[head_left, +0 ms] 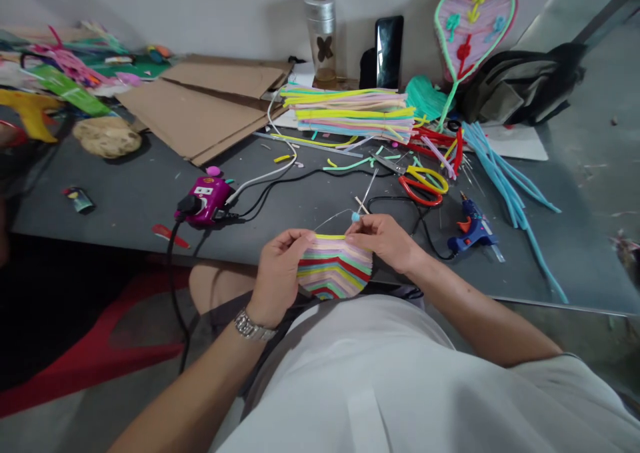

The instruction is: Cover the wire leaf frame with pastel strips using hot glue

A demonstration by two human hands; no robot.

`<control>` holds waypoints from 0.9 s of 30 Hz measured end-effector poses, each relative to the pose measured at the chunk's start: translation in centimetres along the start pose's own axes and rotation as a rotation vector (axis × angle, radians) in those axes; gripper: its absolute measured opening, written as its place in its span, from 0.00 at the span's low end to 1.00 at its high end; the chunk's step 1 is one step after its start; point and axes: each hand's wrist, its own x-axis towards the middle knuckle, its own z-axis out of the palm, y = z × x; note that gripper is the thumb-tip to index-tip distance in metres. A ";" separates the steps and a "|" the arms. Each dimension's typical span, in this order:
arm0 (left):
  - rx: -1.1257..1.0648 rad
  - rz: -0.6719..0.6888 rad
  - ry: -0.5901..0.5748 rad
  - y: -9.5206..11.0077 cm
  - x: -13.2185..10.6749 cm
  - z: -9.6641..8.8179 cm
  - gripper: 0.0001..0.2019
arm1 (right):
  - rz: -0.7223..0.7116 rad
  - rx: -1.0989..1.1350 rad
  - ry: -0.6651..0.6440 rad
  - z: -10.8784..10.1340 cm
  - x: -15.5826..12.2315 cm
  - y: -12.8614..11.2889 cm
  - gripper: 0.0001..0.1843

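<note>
The left hand [278, 273] holds a fan-shaped panel of striped pipe cleaners [334, 268], its fingers curled closed around the panel's left side. The right hand [384, 240] sits at the panel's top edge, its fingers pinched narrow around a thin wire [333, 218] tipped with a small blue bead [355, 217] (the pinch is so small that exactly what it grips is hard to tell). The panel is held up between both hands, just over the near edge of the grey surface [115, 203]. The work in hand looks like fitting that wire along the panel's top edge.

A slim metal needle [369, 188] stands just beyond the right hand's fingers. Farther beyond them lie red-and-yellow-handled scissors [423, 183] and a stack of multicoloured pipe cleaners [350, 113]. To the right of the fingers rests a blue glue gun [470, 232], and to their left, a magenta plug-in device [205, 200].
</note>
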 end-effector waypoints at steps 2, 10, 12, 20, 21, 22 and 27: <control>-0.006 -0.011 -0.007 0.1 -0.2 0.0 0.18 | 0.027 0.009 -0.002 0.4 0.2 0.0 0.13; 0.023 -0.041 -0.083 0.7 -0.4 -0.5 0.17 | -0.001 0.009 -0.042 0.4 0.2 0.0 0.13; 0.061 -0.060 -0.121 0.9 -0.3 -0.5 0.17 | -0.003 -0.005 -0.061 0.3 0.1 0.1 0.13; 0.297 -0.212 -0.412 3.0 0.8 -0.9 0.17 | -0.020 -0.039 -0.143 0.3 -0.2 -0.1 0.12; 0.325 -0.227 -0.457 3.3 1.1 -0.9 0.17 | -0.020 -0.039 -0.156 0.3 -0.2 -0.1 0.12; 0.350 -0.240 -0.498 3.5 1.3 -0.9 0.18 | -0.016 -0.036 -0.169 0.4 -0.2 -0.2 0.11; 0.400 -0.311 -0.591 3.7 2.5 -0.3 0.18 | 0.008 -0.028 -0.105 0.5 0.2 -0.3 0.15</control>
